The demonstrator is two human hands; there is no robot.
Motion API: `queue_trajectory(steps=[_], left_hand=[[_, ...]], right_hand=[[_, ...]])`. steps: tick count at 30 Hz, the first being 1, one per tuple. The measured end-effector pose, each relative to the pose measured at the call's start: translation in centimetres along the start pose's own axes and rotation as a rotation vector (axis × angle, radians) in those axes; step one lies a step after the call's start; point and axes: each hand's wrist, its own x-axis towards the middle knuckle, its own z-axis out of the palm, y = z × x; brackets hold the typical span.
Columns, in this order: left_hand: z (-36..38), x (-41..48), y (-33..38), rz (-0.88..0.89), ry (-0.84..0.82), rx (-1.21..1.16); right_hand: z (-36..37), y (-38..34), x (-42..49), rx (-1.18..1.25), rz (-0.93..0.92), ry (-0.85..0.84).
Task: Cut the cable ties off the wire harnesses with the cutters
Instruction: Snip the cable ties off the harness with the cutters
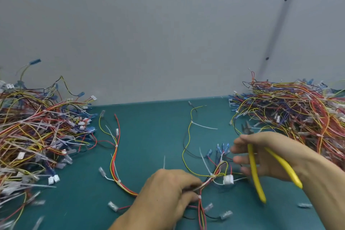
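Observation:
A wire harness [188,144] of red, yellow, black and white wires lies spread over the green table, bound by several white cable ties [204,163]. My left hand [166,190] pinches a bundle of its wires near the front edge, beside a white connector [228,180]. My right hand [268,153] holds the yellow-handled cutters [254,170]. The handles are spread, and the dark jaws point away from me at the far side of the hand. The fingers look blurred and are stretched toward the blue terminals [222,150].
A big tangled heap of harnesses [33,132] with long cable ties covers the left side. Another heap [295,114] fills the right back corner. A grey wall [168,33] stands behind the table. Loose clear terminals [113,206] lie near the front.

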Motion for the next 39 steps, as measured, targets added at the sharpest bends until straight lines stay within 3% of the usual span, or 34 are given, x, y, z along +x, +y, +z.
queue_trajectory(steps=[4,9,11,13,15,17,20,22,31,35,37,39], left_hand=[[-0.4,0.0,0.1,-0.079,-0.008,-0.139],[-1.7,0.2,-0.1,-0.25,0.252,-0.396],[-2.1,0.4,0.3,-0.231,0.407,-0.371],[-2.5,0.4,0.5,-0.137,0.5,-0.172],[-2.4,0.4,0.9,-0.056,0.427,-0.013],[-1.9,0.3,1.3,-0.038,0.218,0.085],[-0.5,0.0,1.4,-0.065,-0.09,0.228],[-0.1,0.1,1.1,-0.067,-0.13,0.2],[-0.1,0.2,0.3,-0.061,-0.092,-0.073],[-0.5,0.2,0.5,-0.082,-0.074,-0.147],[-0.6,0.2,0.6,-0.126,-0.027,-0.228],[-0.8,0.2,0.8,-0.187,0.096,-0.25]], right_hand=[[-0.8,-1.0,-0.5,-0.121,-0.179,0.151],[3.2,-2.7,0.5,-0.673,-0.421,0.289],[5.3,-3.6,1.8,-0.832,-0.445,0.314],[7.3,-4.2,3.6,-0.93,-0.429,0.316],[9.2,-4.4,5.6,-1.013,-0.394,0.306],[10.8,-4.3,7.3,-1.062,-0.365,0.287],[12.2,-3.8,9.4,-1.1,-0.306,0.241],[12.5,-3.6,10.5,-1.109,-0.271,0.211],[12.5,-3.4,12.1,-1.084,-0.432,0.038],[10.5,-4.7,9.1,-0.699,-0.559,-0.059],[9.1,-4.9,6.5,-0.579,-0.647,-0.041],[7.9,-4.1,3.7,-0.749,-0.795,0.074]])
